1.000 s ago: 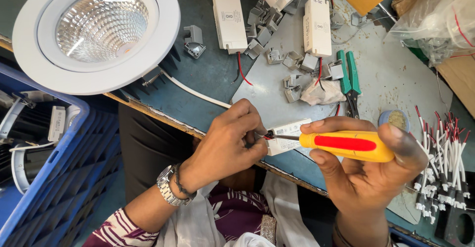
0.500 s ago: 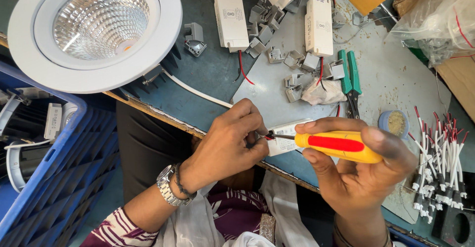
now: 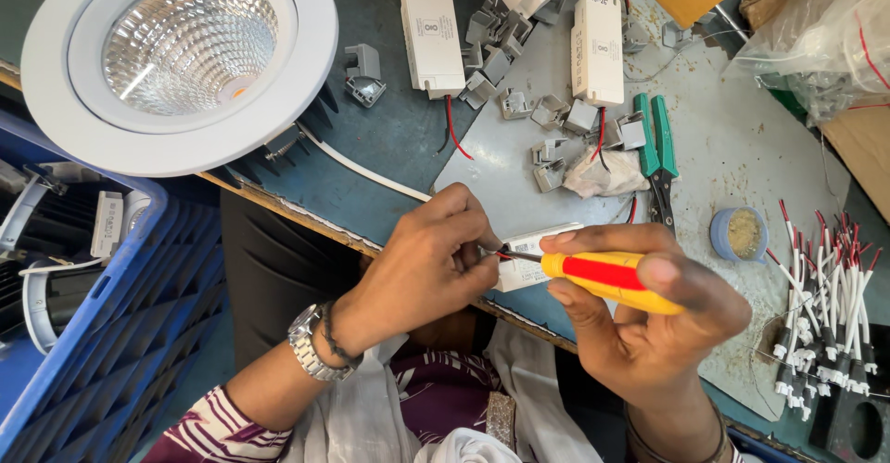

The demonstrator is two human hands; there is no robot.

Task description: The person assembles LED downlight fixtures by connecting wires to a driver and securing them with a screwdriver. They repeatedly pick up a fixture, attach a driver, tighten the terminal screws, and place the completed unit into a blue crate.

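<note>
Table [image 3: 742, 176]: cluttered grey bench, white downlight [image 3: 176, 60] at your far left.
Driver box [image 3: 530, 257]: light, rigid plastic; your left hand [image 3: 431, 268] pinches its end at the near edge.
Screwdriver [image 3: 607, 278]: right hand [image 3: 658, 324] clamps the slick handle.

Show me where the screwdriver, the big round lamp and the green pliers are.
screwdriver [image 3: 607, 276], head view, on its yellow and red handle.
round white lamp [image 3: 56, 74], head view, on its white rim.
green pliers [image 3: 664, 129], head view, on one green handle.

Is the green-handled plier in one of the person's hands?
No, the green-handled plier lies on the grey sheet, while the right hand holds a yellow-and-red screwdriver.
</note>
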